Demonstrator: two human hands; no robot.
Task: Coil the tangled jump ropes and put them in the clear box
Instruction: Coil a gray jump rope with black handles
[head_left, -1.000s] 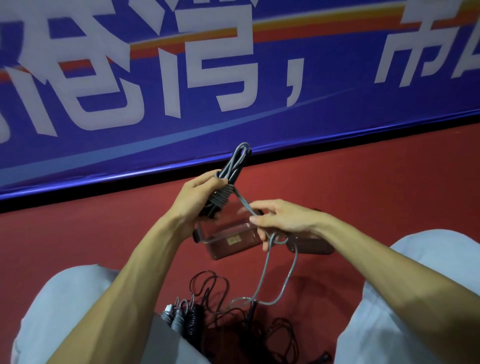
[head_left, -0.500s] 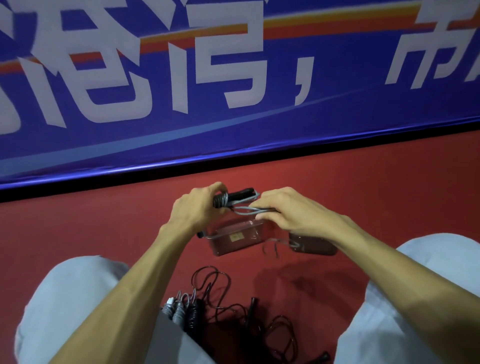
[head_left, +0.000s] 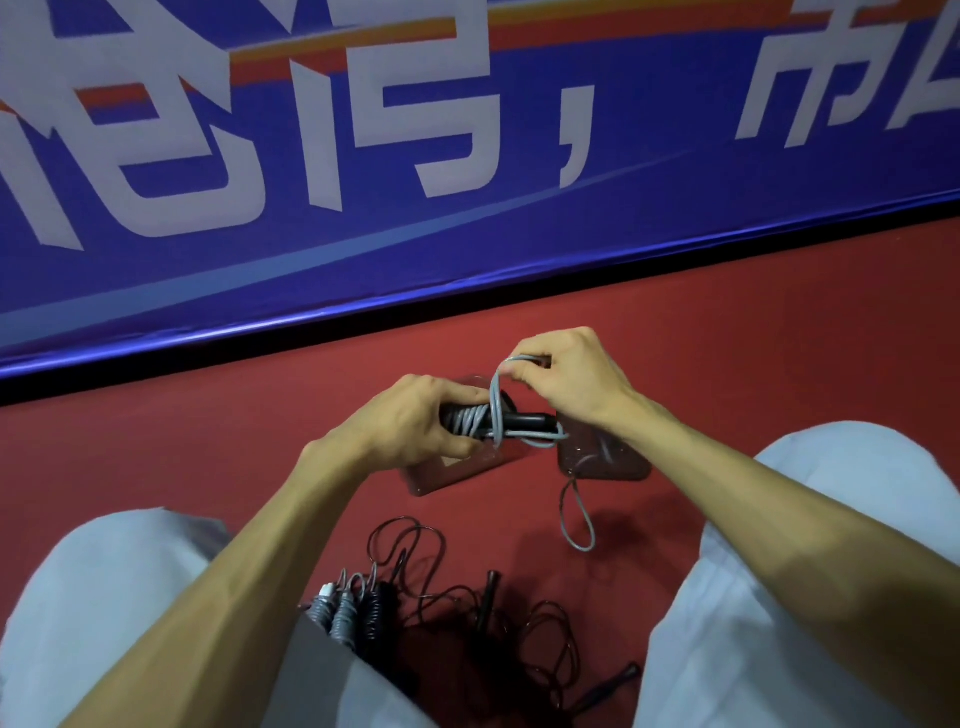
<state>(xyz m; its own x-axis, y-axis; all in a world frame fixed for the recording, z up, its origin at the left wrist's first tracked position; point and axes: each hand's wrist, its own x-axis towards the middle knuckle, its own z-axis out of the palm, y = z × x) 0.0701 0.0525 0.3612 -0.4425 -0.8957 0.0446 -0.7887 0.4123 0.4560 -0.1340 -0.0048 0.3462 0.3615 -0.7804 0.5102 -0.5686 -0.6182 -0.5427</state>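
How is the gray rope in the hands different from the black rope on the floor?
The gray rope is wound tightly around its handles; the black rope sprawls in loose tangles. The left hand and right hand hold the gray rope; the black rope lies untouched on the floor. Both are thin cords.

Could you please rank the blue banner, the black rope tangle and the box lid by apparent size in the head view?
1. blue banner
2. black rope tangle
3. box lid
The tangle lies nearer the camera, which may inflate its lead over the lid.
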